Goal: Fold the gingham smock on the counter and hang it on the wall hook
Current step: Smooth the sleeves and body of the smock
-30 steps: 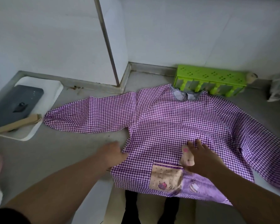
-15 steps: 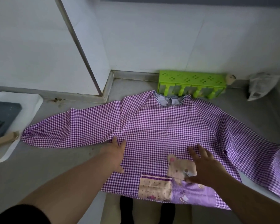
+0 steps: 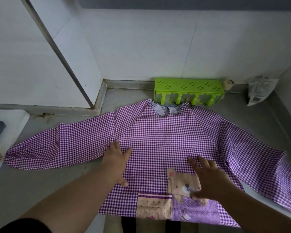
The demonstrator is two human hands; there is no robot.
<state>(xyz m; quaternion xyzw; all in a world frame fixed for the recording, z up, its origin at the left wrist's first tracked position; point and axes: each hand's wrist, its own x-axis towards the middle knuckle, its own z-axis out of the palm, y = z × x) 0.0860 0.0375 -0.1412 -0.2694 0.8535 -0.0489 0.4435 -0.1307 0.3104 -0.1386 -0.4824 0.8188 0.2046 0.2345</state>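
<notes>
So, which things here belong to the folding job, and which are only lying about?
For the job:
smock
left hand
right hand
counter

Lying about:
green rack
plastic bag
white tray

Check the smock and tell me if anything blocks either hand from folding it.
Nothing visible does. The left hand and right hand already lie flat on the gingham smock, spread open on the counter. The green rack sits just behind the collar, not on the cloth. No wall hook is in view.
</notes>
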